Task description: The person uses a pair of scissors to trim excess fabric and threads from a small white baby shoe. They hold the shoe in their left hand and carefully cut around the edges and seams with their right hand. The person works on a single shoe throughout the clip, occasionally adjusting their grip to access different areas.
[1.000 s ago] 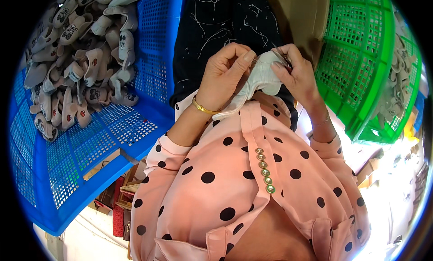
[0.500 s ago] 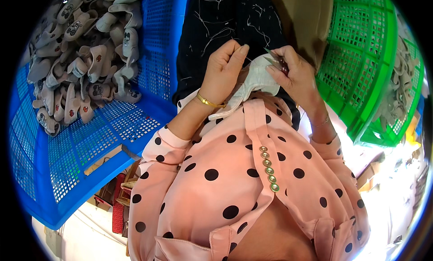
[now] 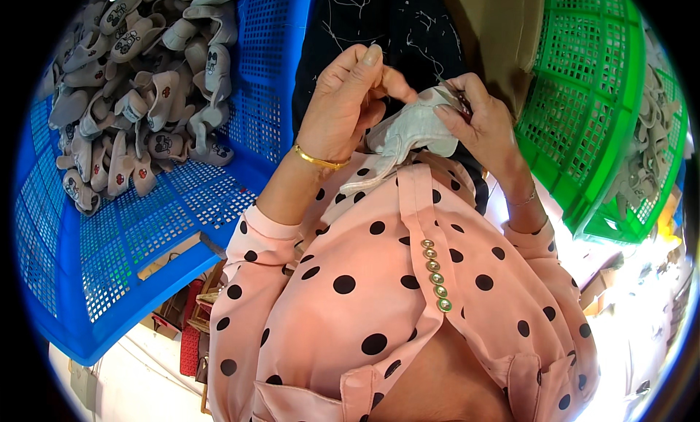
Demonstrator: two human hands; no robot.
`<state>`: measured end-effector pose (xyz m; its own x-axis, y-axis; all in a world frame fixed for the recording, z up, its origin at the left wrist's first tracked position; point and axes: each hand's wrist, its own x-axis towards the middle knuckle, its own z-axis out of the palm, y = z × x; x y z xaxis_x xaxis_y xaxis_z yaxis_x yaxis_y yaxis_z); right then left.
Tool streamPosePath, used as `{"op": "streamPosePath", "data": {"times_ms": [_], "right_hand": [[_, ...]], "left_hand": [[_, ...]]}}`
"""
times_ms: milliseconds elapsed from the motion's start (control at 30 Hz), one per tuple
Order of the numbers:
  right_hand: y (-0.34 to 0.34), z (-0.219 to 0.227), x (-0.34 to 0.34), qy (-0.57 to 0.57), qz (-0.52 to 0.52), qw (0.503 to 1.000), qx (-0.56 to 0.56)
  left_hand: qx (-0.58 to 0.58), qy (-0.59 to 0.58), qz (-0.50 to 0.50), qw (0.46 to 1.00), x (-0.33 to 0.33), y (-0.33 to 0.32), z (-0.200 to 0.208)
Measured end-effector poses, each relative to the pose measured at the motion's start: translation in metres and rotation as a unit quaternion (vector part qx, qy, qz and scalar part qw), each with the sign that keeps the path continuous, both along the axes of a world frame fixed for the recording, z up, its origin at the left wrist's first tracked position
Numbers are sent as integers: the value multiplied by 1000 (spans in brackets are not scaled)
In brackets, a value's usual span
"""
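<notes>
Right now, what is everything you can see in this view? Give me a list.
fabric piece: one, pale grey, held between both hands at chest height
small tool: one, metallic, at the right fingers; too small to tell its kind
blue crate: one, on the left
small shoe pieces: many, grey-beige, heaped in the blue crate
green crate: one, on the right, grey pieces inside
dark cloth: one, black with loose threads, beyond the hands
blouse: one, pink with black dots
left hand: gold bangle at wrist
right hand: thin bracelet at wrist
</notes>
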<state>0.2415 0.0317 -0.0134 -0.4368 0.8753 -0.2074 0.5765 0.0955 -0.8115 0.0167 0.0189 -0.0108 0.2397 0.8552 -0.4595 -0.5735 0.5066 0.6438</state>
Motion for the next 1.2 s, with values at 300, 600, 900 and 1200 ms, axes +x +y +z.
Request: {"op": "streamPosePath", "data": {"times_ms": [300, 600, 900, 1200], "right_hand": [[0, 1, -2, -7, -17, 1000, -13], [-14, -17, 6, 10, -54, 996, 66], [6, 43, 23, -195, 69, 965, 159], [18, 67, 6, -272, 171, 920, 223]], "left_hand": [[429, 583, -171, 669, 5, 4, -1], [-1, 83, -118, 990, 37, -8, -22], [-5, 78, -47, 996, 57, -13, -25], [43, 135, -45, 989, 59, -17, -26]]}}
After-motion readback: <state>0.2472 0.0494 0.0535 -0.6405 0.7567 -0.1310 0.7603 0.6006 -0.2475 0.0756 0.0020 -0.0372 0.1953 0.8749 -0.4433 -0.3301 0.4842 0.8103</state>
